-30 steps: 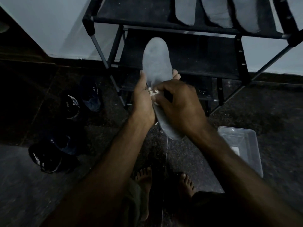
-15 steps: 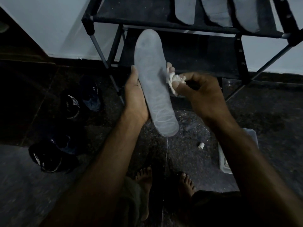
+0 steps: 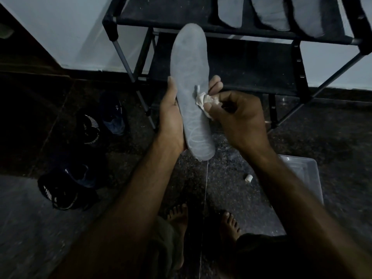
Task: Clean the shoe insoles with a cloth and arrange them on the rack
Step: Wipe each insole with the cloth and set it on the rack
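Dim room: dark speckled stone floor (image 3: 231,182) throughout; pale painted wall (image 3: 70,33) from 10 to 2 o'clock, dark skirting below.

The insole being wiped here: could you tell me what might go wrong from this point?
The insole is cupped only along its lower half by the left hand, so pressure from the cloth in the right hand could bend it or make it slip. A white scrap lies on the floor near the bare feet.
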### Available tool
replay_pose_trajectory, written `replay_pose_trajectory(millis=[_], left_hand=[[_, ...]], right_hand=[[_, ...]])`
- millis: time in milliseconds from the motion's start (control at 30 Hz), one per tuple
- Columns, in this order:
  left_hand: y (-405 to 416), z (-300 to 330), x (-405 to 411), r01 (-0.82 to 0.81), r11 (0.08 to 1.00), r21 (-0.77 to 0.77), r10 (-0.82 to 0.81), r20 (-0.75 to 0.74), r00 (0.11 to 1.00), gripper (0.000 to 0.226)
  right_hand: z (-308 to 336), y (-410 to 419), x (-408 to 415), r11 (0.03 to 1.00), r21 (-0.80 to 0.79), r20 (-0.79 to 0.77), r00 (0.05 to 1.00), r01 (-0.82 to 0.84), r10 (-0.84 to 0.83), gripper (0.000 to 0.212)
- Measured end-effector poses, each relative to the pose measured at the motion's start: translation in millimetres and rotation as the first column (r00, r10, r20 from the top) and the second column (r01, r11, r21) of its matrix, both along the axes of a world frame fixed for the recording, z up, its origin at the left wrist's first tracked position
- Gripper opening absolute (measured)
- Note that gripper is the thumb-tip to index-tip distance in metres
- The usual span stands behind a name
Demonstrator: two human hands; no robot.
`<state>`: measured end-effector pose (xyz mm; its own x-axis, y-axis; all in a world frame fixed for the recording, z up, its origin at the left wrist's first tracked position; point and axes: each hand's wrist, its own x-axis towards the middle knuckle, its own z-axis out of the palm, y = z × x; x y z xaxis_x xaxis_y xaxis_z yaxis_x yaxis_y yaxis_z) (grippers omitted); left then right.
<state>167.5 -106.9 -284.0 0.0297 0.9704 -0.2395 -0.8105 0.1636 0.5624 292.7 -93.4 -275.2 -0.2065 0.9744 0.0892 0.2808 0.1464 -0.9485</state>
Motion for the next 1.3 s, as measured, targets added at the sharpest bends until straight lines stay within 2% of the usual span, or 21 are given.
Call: replay_pose_trajectory(millis=[100, 167, 267, 367, 433, 500, 600, 667, 700, 767, 867, 933, 1000, 1067, 1133, 1200, 1233, 1300], left_hand=[[-2, 1, 1, 0.035, 0.997, -0.073, -0.035, 0.008, 0.999, 0.08], [-5, 4, 3, 0.051, 0.994, -0.092, -0.052, -0.003, 0.999, 0.082], [-6, 6, 8, 0.022, 0.993, -0.118, -0.027, -0.038, 0.999, 0.079], [-4, 3, 13, -0.022, 0.989, -0.148, 0.0, -0.147, 0.989, 0.063], [-6, 3, 17, -0.004, 0.986, -0.168, -0.024, -0.168, 0.986, 0.058], [-7, 1, 18, -0.003, 0.982, -0.187, -0.03, -0.173, 0.984, 0.057], [-6, 4, 15, -0.031, 0.976, -0.216, -0.01, -0.184, 0.983, 0.06], [-4, 9, 11, -0.066, 0.966, -0.249, -0.002, -0.264, 0.965, 0.055], [-4, 6, 10, -0.071, 0.971, -0.228, -0.008, -0.327, 0.945, 0.051], [-5, 5, 7, -0.086, 0.976, -0.199, -0.001, -0.403, 0.915, 0.058], [-5, 5, 8, -0.072, 0.969, -0.237, -0.003, -0.301, 0.954, 0.063], [-4, 3, 11, -0.054, 0.972, -0.228, 0.002, -0.223, 0.975, 0.061], [-3, 1, 15, -0.046, 0.976, -0.212, -0.004, -0.232, 0.973, 0.058], [-3, 0, 15, -0.041, 0.979, -0.2, -0.009, -0.243, 0.97, 0.059], [-4, 0, 11, -0.029, 0.978, -0.204, -0.018, -0.229, 0.973, 0.065], [-4, -1, 8, -0.025, 0.98, -0.198, -0.012, -0.183, 0.983, 0.067], [-5, 0, 7, -0.032, 0.98, -0.196, -0.003, -0.175, 0.985, 0.068], [-4, 2, 7, -0.033, 0.983, -0.183, 0.0, -0.175, 0.985, 0.074]], right_hand=[[-1, -2, -2, 0.973, 0.221, 0.283, 0.959, -0.062, -0.003, 0.009], [-2, -1, -4, 0.934, 0.351, 0.387, 0.919, -0.069, -0.077, 0.015], [-1, 4, -5, 0.907, 0.421, 0.341, 0.926, 0.004, -0.162, 0.021], [-2, 11, -3, 0.854, 0.519, 0.432, 0.848, 0.046, -0.308, 0.026], [-4, 19, 2, 0.842, 0.537, 0.455, 0.822, 0.056, -0.344, 0.027], [-2, 21, 5, 0.885, 0.466, 0.457, 0.856, 0.003, -0.243, 0.028], [11, 15, 8, 0.966, 0.164, 0.454, 0.885, -0.197, 0.103, 0.02], [20, 12, 10, 0.941, -0.016, 0.44, 0.843, -0.338, 0.31, 0.017], [23, 11, 10, 0.924, -0.056, 0.432, 0.825, -0.379, 0.365, 0.016], [22, 8, 8, 0.927, -0.056, 0.417, 0.835, -0.37, 0.358, 0.014], [8, 8, 0, 0.971, 0.149, 0.444, 0.89, -0.186, 0.102, 0.015], [0, 12, -2, 0.945, 0.32, 0.448, 0.89, -0.071, -0.085, 0.013], [-2, 15, -2, 0.928, 0.372, 0.445, 0.879, -0.01, -0.169, 0.012], [0, 14, -1, 0.948, 0.311, 0.473, 0.876, -0.065, -0.095, 0.013], [7, 11, 0, 0.971, 0.142, 0.478, 0.872, -0.192, 0.102, 0.017], [15, 8, 0, 0.954, -0.02, 0.429, 0.859, -0.3, 0.279, 0.016], [17, 6, 0, 0.946, -0.047, 0.406, 0.859, -0.32, 0.311, 0.013], [16, 5, -2, 0.957, 0.009, 0.394, 0.881, -0.29, 0.263, 0.008]])
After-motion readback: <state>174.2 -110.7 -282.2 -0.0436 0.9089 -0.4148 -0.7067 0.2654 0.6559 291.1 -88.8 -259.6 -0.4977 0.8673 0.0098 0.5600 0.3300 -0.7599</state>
